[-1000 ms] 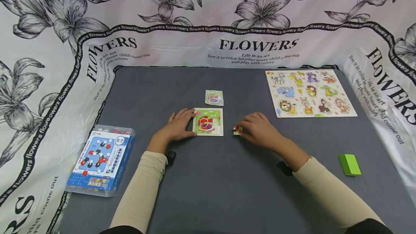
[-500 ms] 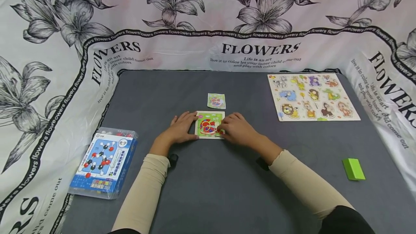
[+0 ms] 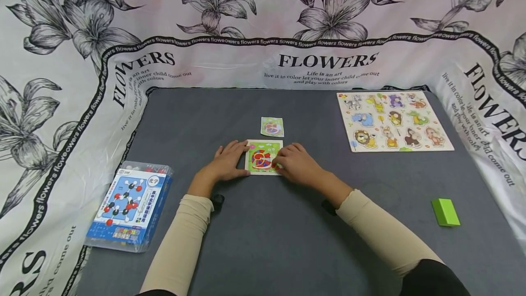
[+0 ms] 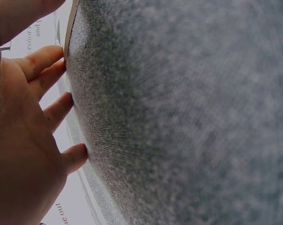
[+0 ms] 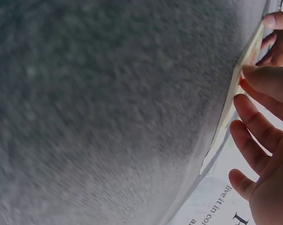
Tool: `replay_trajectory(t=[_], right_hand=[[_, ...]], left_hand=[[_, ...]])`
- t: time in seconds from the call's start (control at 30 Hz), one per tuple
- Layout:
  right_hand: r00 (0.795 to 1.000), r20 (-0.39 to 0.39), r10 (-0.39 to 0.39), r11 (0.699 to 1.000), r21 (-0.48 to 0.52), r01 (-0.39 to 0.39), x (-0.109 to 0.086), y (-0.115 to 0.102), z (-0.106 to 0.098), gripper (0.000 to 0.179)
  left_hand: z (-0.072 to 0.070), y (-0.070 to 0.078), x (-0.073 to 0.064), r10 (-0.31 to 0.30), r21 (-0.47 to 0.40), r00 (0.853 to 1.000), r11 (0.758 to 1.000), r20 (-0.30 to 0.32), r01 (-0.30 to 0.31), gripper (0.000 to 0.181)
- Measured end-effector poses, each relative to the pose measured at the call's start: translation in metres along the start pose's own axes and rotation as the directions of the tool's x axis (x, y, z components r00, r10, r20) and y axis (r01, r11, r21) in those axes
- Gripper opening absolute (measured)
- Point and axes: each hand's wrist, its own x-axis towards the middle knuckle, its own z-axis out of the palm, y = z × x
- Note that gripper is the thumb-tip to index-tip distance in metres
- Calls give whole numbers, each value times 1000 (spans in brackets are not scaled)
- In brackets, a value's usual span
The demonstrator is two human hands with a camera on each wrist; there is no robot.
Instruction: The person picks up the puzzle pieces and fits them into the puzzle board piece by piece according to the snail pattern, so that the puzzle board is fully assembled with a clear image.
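Observation:
A small square jigsaw puzzle (image 3: 260, 158) with a red swirl on a green ground lies in a pale frame at mid-table. My left hand (image 3: 226, 161) touches its left side, thumb and fingers spread and fairly straight; the left wrist view shows the fingertips (image 4: 69, 101) near the frame's edge. At the puzzle's lower right, my right hand (image 3: 297, 164) pinches a puzzle piece between thumb and forefinger. Most of that piece is hidden; a bit of red shows by the thumb (image 5: 258, 79) in the right wrist view.
Behind the puzzle lies a small picture card (image 3: 272, 127). An animal board (image 3: 394, 122) is at the back right, a green block (image 3: 445, 212) at the right. A plastic box of molecule models (image 3: 129, 207) stands at the left on the grey cloth (image 3: 263, 241).
My right hand has moved left with the puzzle piece, from the table beside the puzzle onto its lower right corner. The left hand has stayed at the left edge.

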Motion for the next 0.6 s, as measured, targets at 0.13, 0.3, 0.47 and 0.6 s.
replay_trajectory(t=[0.13,0.3,0.47,0.6], right_hand=[[1000,-4,19,1000,-16,-19,-1,-2,4,15],[999,-24,34,999,-33,-35,-1,-3,10,16],[1000,12,22,999,-31,-22,-4,-10,18,20],[991,132,23,998,61,-31,-11,-13,9,31]], left_hand=[[2,-1,2,-7,14,1000,1000,7,7,77],[1,-1,2,-15,18,1000,1000,6,15,77],[7,-4,-3,-27,42,999,999,22,26,75],[15,-7,-10,-35,-13,998,999,59,36,75]])
